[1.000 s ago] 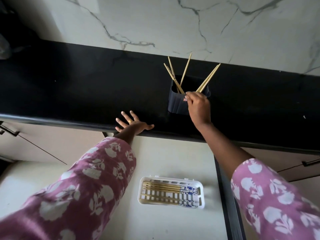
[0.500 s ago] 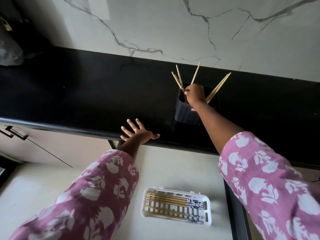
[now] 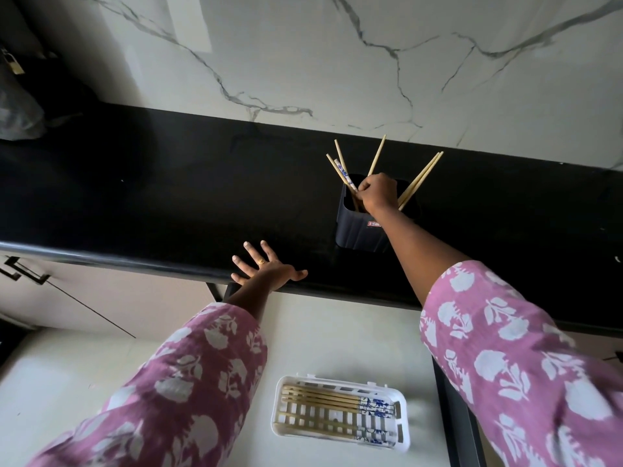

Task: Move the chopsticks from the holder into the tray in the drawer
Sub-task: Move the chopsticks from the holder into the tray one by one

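Note:
A dark square holder (image 3: 358, 232) stands on the black counter with several bamboo chopsticks (image 3: 421, 178) leaning out of it. My right hand (image 3: 377, 193) is over the holder's mouth, fingers pinched on a chopstick with a blue-and-white end (image 3: 344, 172). My left hand (image 3: 264, 269) lies flat with spread fingers on the counter's front edge, holding nothing. Below, in the open drawer, a white slotted tray (image 3: 403, 446) holds several chopsticks (image 3: 323, 397) lying lengthwise.
The black counter (image 3: 151, 203) runs across the view under a marble wall. The pale drawer floor (image 3: 337, 338) surrounds the tray, with a dark drawer side (image 3: 451, 416) at its right. A cabinet handle (image 3: 20, 273) sits at left. A grey bag (image 3: 17, 112) rests at far left.
My right hand has moved from the holder's front rim up over its mouth and closed on a blue-ended chopstick. The left hand has stayed flat on the counter edge.

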Available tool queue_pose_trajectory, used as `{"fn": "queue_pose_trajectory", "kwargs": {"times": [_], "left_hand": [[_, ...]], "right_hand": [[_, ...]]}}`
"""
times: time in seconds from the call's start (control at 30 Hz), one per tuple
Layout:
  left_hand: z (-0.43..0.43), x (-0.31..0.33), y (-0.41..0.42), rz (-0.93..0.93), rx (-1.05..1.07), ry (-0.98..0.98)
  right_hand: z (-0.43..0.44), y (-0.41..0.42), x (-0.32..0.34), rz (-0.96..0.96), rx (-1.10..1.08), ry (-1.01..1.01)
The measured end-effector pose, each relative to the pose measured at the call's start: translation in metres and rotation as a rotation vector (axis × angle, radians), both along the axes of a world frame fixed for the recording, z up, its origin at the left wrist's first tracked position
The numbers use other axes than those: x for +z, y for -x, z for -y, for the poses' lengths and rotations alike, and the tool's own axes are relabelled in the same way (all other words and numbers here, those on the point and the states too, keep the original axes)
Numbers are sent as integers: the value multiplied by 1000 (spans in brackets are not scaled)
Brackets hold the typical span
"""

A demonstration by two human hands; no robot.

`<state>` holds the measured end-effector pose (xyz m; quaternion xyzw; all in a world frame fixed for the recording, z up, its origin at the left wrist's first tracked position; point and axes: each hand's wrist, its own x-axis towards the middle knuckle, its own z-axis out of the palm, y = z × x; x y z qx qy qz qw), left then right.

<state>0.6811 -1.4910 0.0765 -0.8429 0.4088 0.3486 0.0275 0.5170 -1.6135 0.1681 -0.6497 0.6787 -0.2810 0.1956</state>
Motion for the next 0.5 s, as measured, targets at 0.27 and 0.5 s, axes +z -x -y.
{"fn": "queue_pose_trajectory", "kwargs": {"times": [0.27,0.5], "left_hand": [[4,-14,-2,18,31,24],[2,-12,8,41,76,119]], "right_hand": [[-13,12,34,158,-129,317],[-39,45,66,788,-388,431]]}}
